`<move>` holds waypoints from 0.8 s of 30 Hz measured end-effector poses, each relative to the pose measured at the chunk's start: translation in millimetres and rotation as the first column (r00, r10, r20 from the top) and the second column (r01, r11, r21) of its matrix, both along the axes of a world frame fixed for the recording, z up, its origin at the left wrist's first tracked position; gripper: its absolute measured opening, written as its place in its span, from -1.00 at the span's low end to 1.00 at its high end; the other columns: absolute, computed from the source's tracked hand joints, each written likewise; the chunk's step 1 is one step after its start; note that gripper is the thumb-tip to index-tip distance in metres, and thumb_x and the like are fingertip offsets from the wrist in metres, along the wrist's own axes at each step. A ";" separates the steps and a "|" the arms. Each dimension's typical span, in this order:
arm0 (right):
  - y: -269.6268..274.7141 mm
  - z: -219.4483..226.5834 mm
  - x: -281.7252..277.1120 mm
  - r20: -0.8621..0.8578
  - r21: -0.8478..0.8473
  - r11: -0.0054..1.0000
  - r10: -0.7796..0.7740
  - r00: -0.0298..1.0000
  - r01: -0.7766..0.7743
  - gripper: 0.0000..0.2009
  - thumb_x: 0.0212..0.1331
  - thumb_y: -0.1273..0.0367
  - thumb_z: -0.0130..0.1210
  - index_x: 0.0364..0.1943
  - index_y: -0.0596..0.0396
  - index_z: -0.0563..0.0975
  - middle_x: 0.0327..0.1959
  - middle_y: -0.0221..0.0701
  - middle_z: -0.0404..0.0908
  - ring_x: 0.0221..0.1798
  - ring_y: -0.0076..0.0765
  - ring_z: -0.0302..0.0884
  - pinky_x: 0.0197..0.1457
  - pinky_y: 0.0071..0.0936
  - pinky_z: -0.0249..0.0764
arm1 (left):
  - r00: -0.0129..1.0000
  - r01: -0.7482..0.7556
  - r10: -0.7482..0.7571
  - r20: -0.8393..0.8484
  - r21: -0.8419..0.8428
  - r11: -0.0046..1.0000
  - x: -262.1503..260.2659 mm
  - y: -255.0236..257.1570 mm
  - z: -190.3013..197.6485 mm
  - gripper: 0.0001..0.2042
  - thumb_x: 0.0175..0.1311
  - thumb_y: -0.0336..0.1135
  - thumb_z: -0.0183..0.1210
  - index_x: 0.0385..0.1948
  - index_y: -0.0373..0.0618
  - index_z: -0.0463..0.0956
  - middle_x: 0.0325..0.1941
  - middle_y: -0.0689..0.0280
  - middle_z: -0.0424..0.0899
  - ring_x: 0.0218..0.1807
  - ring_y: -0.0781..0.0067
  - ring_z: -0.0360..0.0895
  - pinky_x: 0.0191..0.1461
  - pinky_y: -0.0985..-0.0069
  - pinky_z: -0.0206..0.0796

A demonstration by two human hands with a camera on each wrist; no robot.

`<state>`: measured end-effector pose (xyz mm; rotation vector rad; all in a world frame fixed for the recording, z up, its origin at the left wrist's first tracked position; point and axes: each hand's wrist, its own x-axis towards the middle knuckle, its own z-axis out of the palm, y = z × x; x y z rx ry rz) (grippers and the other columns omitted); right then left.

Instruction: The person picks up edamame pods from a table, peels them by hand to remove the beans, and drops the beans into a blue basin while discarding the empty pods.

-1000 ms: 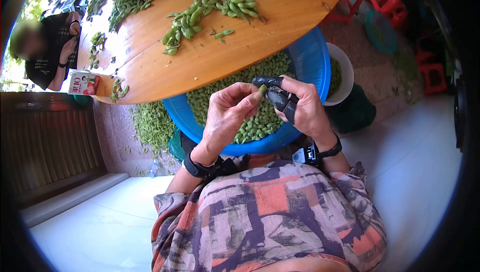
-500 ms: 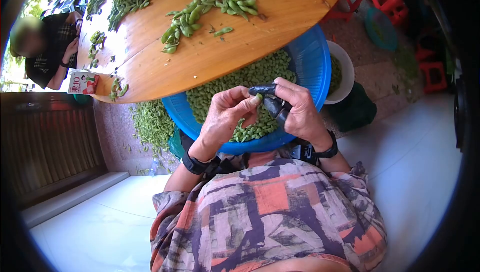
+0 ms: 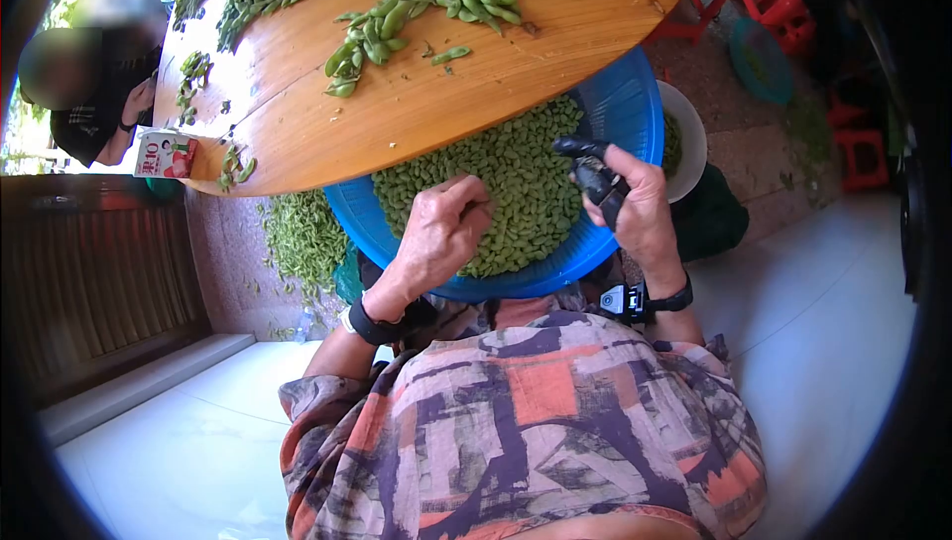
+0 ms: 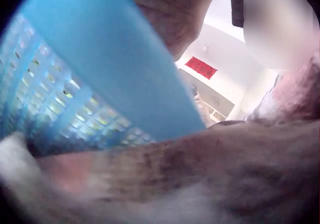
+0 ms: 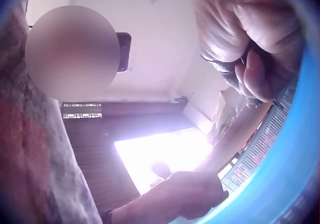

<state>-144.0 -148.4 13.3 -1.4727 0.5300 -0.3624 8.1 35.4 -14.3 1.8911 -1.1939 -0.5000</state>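
Above the shelled green beans [image 3: 526, 178] in the blue basket [image 3: 635, 114], the left hand [image 3: 436, 242] hangs with its fingers bent down; whatever lies under its fingertips is hidden. That hand also shows low in the right wrist view [image 5: 175, 196]. Over the basket's right side is the right hand [image 3: 640, 213], its index finger and thumb wrapped in black and held apart, with nothing visible between them. From the right wrist, its other fingers [image 5: 252, 78] look folded toward the palm. The two hands are apart.
Green pods [image 3: 377, 34] lie on the round wooden table [image 3: 446, 109] beyond the basket. More pods [image 3: 297, 242] cover the floor at left. A white bucket [image 3: 694, 148], a dark green bag [image 3: 714, 218] and red stools [image 3: 773, 0] stand right. People sit across the table, near a carton [image 3: 164, 155].
The hands have separated: the left moved down-left over the beans, the right moved right. The green piece between their fingertips is out of sight. A second blurred head shows at upper left.
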 end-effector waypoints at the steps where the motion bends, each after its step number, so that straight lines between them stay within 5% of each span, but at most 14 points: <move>1: 4.9 -3.5 3.0 -0.030 -0.026 0.998 0.050 0.998 -0.051 -0.78 0.24 0.49 0.03 -0.08 0.11 0.63 -0.56 -0.65 0.40 -0.52 -0.79 0.27 -0.49 -0.71 0.19 | 0.979 -0.011 0.006 -0.204 -0.026 1.000 0.9 0.3 0.9 -0.93 0.19 -0.51 0.11 -0.44 -0.23 0.39 -0.58 0.32 0.42 -0.51 0.47 0.43 -0.44 0.49 0.24; 2: 8.9 -6.9 5.6 -0.062 -0.052 0.993 0.099 0.993 -0.103 -0.81 0.23 0.50 0.05 -0.13 0.14 0.62 -0.54 -0.61 0.41 -0.48 -0.75 0.29 -0.46 -0.68 0.20 | 0.979 -0.011 0.005 -0.204 -0.025 1.000 0.5 -0.1 2.5 -0.93 0.19 -0.51 0.11 -0.44 -0.23 0.39 -0.58 0.32 0.42 -0.51 0.47 0.43 -0.44 0.49 0.24; 4: 16.8 -9.7 12.6 -0.060 -0.214 0.959 0.180 0.982 -0.189 -0.78 0.13 0.57 0.07 -0.12 0.20 0.59 -0.51 -0.33 0.43 -0.44 -0.53 0.36 -0.37 -0.48 0.32 | 0.729 -0.164 0.164 -0.664 0.063 0.984 -1.8 -2.4 6.0 -0.87 0.24 -0.42 0.12 -0.48 -0.22 0.41 -0.60 0.51 0.38 -0.55 0.74 0.24 -0.50 0.65 0.06; 5: 18.7 -5.3 14.9 -0.072 -0.261 0.947 0.174 0.982 -0.187 -0.74 0.12 0.58 0.07 -0.09 0.19 0.58 -0.48 -0.27 0.44 -0.43 -0.48 0.39 -0.34 -0.47 0.34 | 0.699 -0.210 0.167 -0.695 0.024 0.978 -4.7 -4.7 5.6 -0.84 0.29 -0.40 0.10 -0.51 -0.17 0.39 -0.58 0.61 0.30 -0.52 0.87 0.15 -0.50 0.73 -0.05; 9: 23.6 -2.8 19.1 -0.028 -0.357 0.921 0.155 0.988 -0.155 -0.66 0.10 0.58 0.05 0.02 0.18 0.56 -0.41 -0.17 0.48 -0.42 -0.34 0.44 -0.27 -0.48 0.40 | 0.700 -0.227 0.139 -0.700 -0.033 0.973 -5.9 -3.8 -2.1 -0.83 0.33 -0.36 0.13 -0.46 -0.20 0.45 -0.57 0.59 0.36 -0.52 0.85 0.19 -0.50 0.72 0.03; 12: 29.4 -19.2 27.8 0.190 -0.346 0.936 0.132 0.973 -0.059 -0.66 0.12 0.59 0.05 0.03 0.17 0.56 -0.40 -0.25 0.50 -0.36 -0.43 0.47 -0.22 -0.50 0.42 | 0.603 -0.217 0.129 -0.787 -0.006 0.976 -11.5 -9.2 9.6 -0.85 0.42 -0.38 0.09 -0.22 -0.26 0.57 -0.51 0.45 0.52 -0.53 0.73 0.32 -0.46 0.71 0.15; 13: 30.6 -17.8 29.4 0.198 -0.345 0.936 0.140 0.970 -0.065 -0.66 0.12 0.59 0.05 0.03 0.17 0.56 -0.40 -0.25 0.50 -0.36 -0.43 0.47 -0.22 -0.50 0.42 | 0.615 -0.193 0.097 -0.782 -0.030 0.981 -13.6 -9.2 11.5 -0.85 0.42 -0.38 0.08 -0.19 -0.28 0.57 -0.47 0.43 0.55 -0.51 0.71 0.34 -0.45 0.70 0.18; 15: 31.8 -12.1 30.9 0.076 -0.168 0.985 0.047 0.996 -0.033 -0.66 0.27 0.45 0.01 0.13 0.10 0.53 -0.40 -0.61 0.45 -0.47 -0.78 0.31 -0.42 -0.76 0.28 | 0.612 -0.129 -0.017 -0.791 -0.121 0.984 -14.4 -9.4 17.4 -0.84 0.40 -0.44 0.07 -0.11 -0.29 0.56 -0.36 0.36 0.62 -0.44 0.63 0.44 -0.38 0.63 0.31; 16: 31.8 -6.8 31.9 0.069 -0.075 0.997 0.001 0.998 0.004 -0.67 0.30 0.38 0.00 0.12 0.12 0.53 -0.40 -0.61 0.44 -0.50 -0.76 0.31 -0.48 -0.76 0.26 | 0.615 -0.136 -0.012 -0.788 -0.120 0.983 -12.5 -8.3 24.2 -0.84 0.40 -0.44 0.07 -0.11 -0.29 0.56 -0.36 0.36 0.62 -0.44 0.63 0.44 -0.38 0.63 0.31; 18: 22.9 -10.9 25.6 0.183 0.007 0.999 -0.053 0.982 0.052 -0.79 0.32 0.44 -0.03 -0.07 0.14 0.58 -0.41 -0.56 0.52 -0.49 -0.74 0.39 -0.50 -0.70 0.31 | 0.947 0.036 -0.080 -0.310 -0.146 0.989 -2.3 -7.1 42.5 -0.84 0.31 -0.53 0.09 -0.13 -0.28 0.57 -0.35 0.29 0.64 -0.41 0.57 0.50 -0.32 0.59 0.37; 19: 18.6 -9.1 23.7 0.286 0.090 0.987 -0.156 0.946 0.136 -0.78 0.36 0.31 -0.04 -0.18 0.14 0.57 -0.45 -0.56 0.51 -0.51 -0.74 0.38 -0.51 -0.70 0.34 | 0.998 -0.043 0.031 -0.059 -0.214 0.976 5.1 -5.0 46.0 -0.80 0.17 -0.62 0.15 -0.17 -0.25 0.59 -0.33 0.14 0.67 -0.32 0.30 0.64 -0.23 0.47 0.46; 22: -32.3 -15.7 -5.2 0.349 -0.235 0.897 -0.281 0.894 0.374 -0.70 0.29 0.13 0.08 -0.30 0.12 0.54 -0.53 -0.58 0.49 -0.52 -0.74 0.38 -0.49 -0.71 0.31 | 0.906 -0.336 0.395 0.153 -0.309 0.890 36.5 10.5 58.9 -0.83 0.15 -0.63 0.16 -0.23 -0.27 0.60 -0.35 0.14 0.66 -0.34 0.26 0.65 -0.24 0.44 0.47; 23: -52.8 -12.9 -14.2 0.219 -0.457 0.745 -0.436 0.873 0.486 -0.78 0.28 0.23 0.10 -0.34 0.11 0.54 -0.53 -0.59 0.49 -0.52 -0.71 0.39 -0.46 -0.70 0.33 | 0.847 -0.411 0.490 0.207 -0.330 0.850 50.9 13.3 60.6 -0.83 0.14 -0.63 0.17 -0.25 -0.26 0.61 -0.38 0.14 0.64 -0.38 0.29 0.63 -0.28 0.44 0.47; 24: -70.8 -12.9 -21.4 0.055 -0.466 0.697 -0.592 0.804 0.545 -0.85 0.28 0.37 0.06 -0.23 0.13 0.59 -0.53 -0.56 0.52 -0.51 -0.68 0.41 -0.44 -0.63 0.37 | 0.808 -0.443 0.516 0.285 -0.283 0.850 60.9 15.7 72.9 -0.86 0.14 -0.58 0.20 -0.26 -0.24 0.62 -0.42 0.16 0.61 -0.42 0.33 0.60 -0.30 0.45 0.45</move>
